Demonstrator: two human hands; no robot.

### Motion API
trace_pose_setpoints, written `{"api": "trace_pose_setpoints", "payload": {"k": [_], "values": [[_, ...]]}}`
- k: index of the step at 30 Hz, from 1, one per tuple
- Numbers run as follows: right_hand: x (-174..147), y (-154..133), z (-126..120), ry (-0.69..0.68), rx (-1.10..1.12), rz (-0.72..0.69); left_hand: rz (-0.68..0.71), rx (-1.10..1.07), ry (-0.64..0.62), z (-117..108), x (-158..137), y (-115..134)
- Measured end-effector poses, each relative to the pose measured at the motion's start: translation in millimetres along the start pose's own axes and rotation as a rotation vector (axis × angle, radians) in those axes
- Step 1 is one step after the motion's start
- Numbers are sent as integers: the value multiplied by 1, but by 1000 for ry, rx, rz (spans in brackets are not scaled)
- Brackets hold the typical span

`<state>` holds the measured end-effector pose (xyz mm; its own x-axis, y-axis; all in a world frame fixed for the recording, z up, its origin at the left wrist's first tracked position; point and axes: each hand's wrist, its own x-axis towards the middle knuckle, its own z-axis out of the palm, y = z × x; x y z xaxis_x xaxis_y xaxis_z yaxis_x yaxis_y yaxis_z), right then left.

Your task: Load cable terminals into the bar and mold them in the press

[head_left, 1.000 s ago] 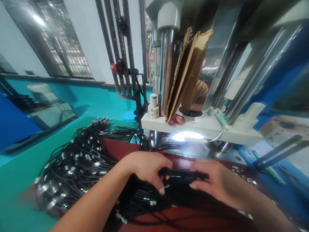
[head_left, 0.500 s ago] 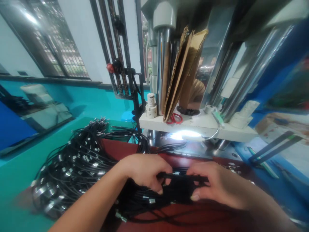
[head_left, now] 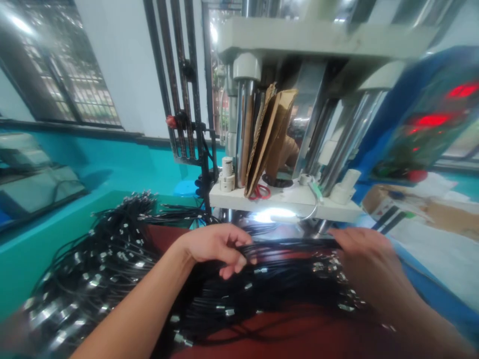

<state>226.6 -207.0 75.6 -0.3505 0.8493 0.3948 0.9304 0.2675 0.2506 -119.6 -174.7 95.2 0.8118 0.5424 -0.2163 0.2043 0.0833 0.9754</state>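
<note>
Red-brown work surface, bottom centre of the frame, bearing a spread of loose black cables with bright metal ends; above these, at centre, one bundle of black cables, lying roughly level between two bare hands; left hand, thumb and fingers pinched narrow about the bundle's left end; right hand, right of centre, blurred, fingers laid over the bundle's right end, thumb hidden, so whether they grip cannot be told; large heap of similar cables, lower left, in a green tray; behind the hands, a lit lamp under the off-white plate of a press; on the plate, red-handled scissors beside upright, leaning cardboard sheets; right of the press, a cardboard box; upper right, blurred red displays; left of the press, a black slotted bracket; upper left, a barred window
</note>
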Motion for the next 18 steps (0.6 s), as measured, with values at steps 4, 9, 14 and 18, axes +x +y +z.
{"api": "trace_pose_setpoints", "payload": {"k": [4,9,14,18], "values": [[-9,10,3,-47,79,-19,-82,206,-92,33,7,2],[-31,10,-5,-10,153,-135,-32,534,84,102,42,9],[-56,5,-19,118,94,-230,183,515,378,151,103,20],[-68,16,-43,156,117,-98,68,-103,164,149,121,11]]}}
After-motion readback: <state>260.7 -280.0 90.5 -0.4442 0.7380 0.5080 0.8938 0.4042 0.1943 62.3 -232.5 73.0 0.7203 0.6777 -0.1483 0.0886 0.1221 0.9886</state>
